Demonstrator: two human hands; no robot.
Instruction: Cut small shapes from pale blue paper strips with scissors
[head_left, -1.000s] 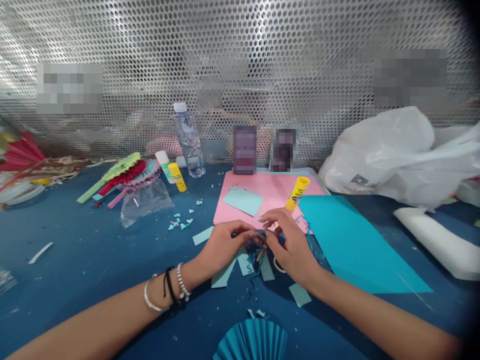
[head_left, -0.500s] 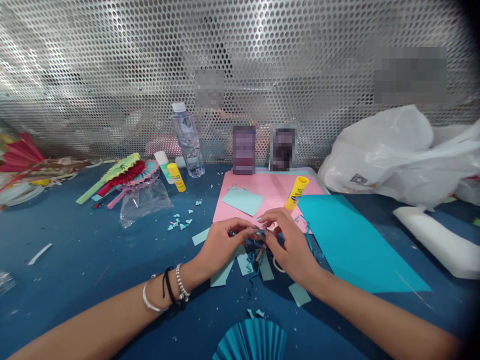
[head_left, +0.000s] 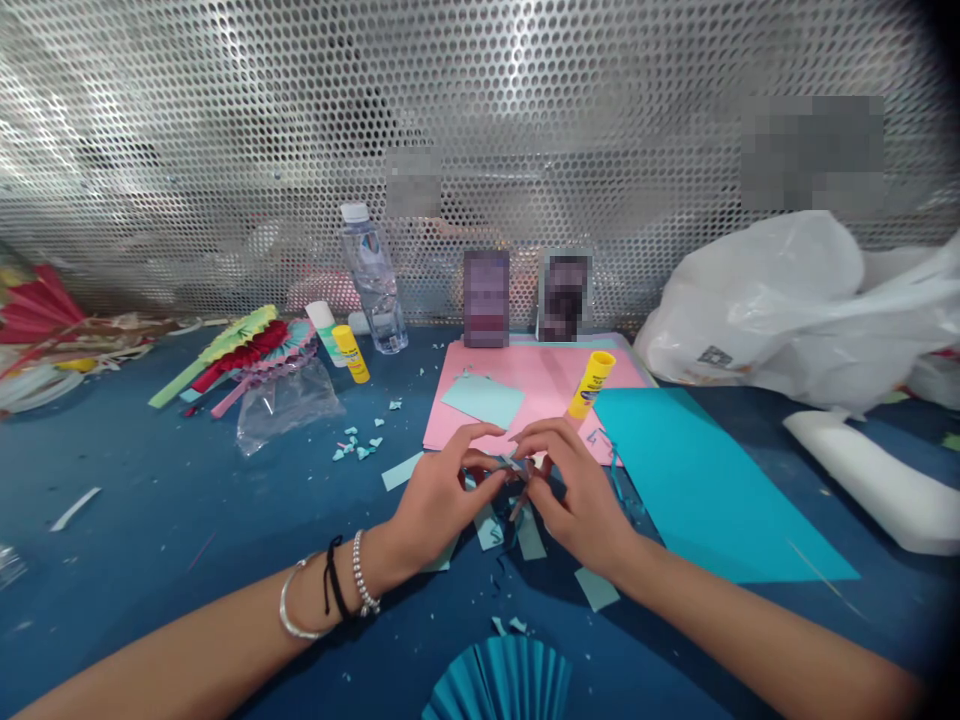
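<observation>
Pinching a small bluish piece (head_left: 511,464), too tiny to make out in detail, between closed fingertips of left hand (head_left: 442,495) and right hand (head_left: 576,485), over pale paper strips (head_left: 532,537). Could tear or crease under an uneven pull. If dropped, might get lost among similar-coloured strips or, swept nearer, catch against blue pleated fan (head_left: 499,685).

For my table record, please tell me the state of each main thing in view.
Left hand: bent, grip unclear
Right hand: bent, grip unclear
Small piece between them: state unclear
Blue pleated paper: fanned out
Pink paper: lying flat
Plain blue sheet: lying flat
Water bottle: standing, capped
Yellow glue stick by right hand: standing
Clear bag: crumpled
White bag: bulging
</observation>
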